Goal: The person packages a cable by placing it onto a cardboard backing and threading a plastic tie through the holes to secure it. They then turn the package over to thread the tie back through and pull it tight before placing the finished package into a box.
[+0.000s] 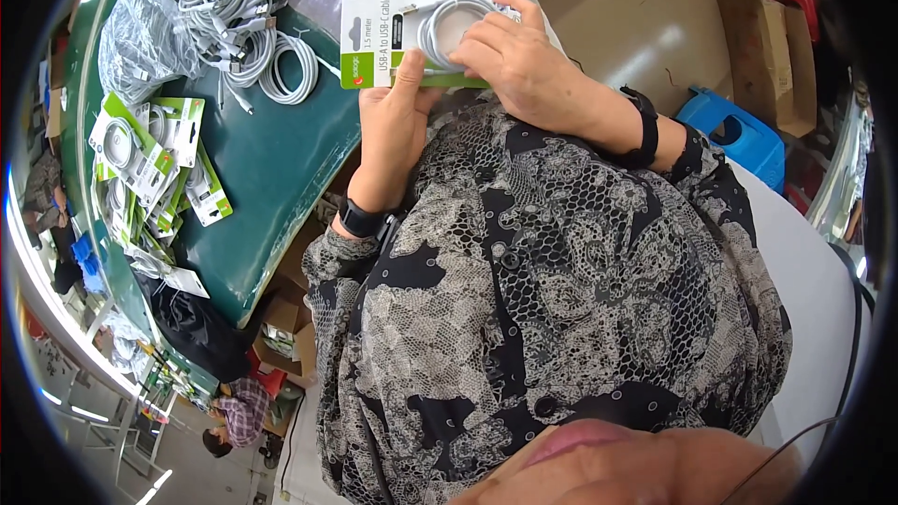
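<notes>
Above the near edge of the green table (267, 164), a white and green cardboard package card (358, 11) is held up at chest height. My left hand (395, 126) pinches its lower edge, thumb across the front. A coiled white USB cable (431, 36) lies against the card's face. My right hand (513, 56) is closed on the coil's right side, with fingertips pressed to it. The card's right part is hidden behind that hand. To the left, several carded cables (140, 154) are heaped on the table. Loose white cables (220, 0) lie bunched at the far left.
A crumpled clear plastic bag (140, 42) sits beside the loose cables. A black bag (192, 323) is at the table's left end. At right stand a cardboard box (762, 65) and a blue plastic stool (730, 136). Another person (245, 411) is in the lower left background.
</notes>
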`<state>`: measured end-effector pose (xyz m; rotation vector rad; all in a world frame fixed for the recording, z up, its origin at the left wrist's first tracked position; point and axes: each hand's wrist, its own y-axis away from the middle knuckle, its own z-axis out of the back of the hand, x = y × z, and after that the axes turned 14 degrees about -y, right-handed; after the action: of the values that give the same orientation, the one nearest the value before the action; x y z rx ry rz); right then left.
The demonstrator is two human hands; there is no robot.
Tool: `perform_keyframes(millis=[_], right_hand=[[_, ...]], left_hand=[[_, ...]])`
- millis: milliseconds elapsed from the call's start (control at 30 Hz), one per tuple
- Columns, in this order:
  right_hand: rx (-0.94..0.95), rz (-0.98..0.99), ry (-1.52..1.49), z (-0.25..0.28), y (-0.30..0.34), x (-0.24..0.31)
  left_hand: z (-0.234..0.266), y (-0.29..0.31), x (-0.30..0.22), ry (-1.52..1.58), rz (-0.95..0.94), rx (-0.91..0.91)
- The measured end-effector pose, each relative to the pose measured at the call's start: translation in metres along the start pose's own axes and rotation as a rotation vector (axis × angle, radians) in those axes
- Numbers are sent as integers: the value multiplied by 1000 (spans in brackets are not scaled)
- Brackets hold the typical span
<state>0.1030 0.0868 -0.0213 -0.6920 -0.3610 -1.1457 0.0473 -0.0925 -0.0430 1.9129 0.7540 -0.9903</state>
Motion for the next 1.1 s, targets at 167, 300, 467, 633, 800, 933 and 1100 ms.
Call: perform_keyframes(millis=[167, 300, 467, 633, 800, 933, 1100], right_hand=[[82, 65, 38, -3, 11, -8], [-299, 11, -36, 7, -5, -2], [-351, -9, -248, 9, -16, -6], [-257, -17, -201, 3, -9, -1], [-264, -1, -178, -5, -12, -13], [-293, 6, -127, -3, -14, -9], [-296, 92, -68, 3, -13, -13]], left_hand=[[3, 0, 15, 80, 52, 58], [-8, -4, 7, 127, -34, -13], [-7, -6, 6, 203, -98, -1], [-9, -5, 12, 217, -122, -7], [-11, -13, 10, 200, -93, -28], [-16, -12, 4, 261, -102, -16], [-13, -5, -8, 301, -101, 137]])
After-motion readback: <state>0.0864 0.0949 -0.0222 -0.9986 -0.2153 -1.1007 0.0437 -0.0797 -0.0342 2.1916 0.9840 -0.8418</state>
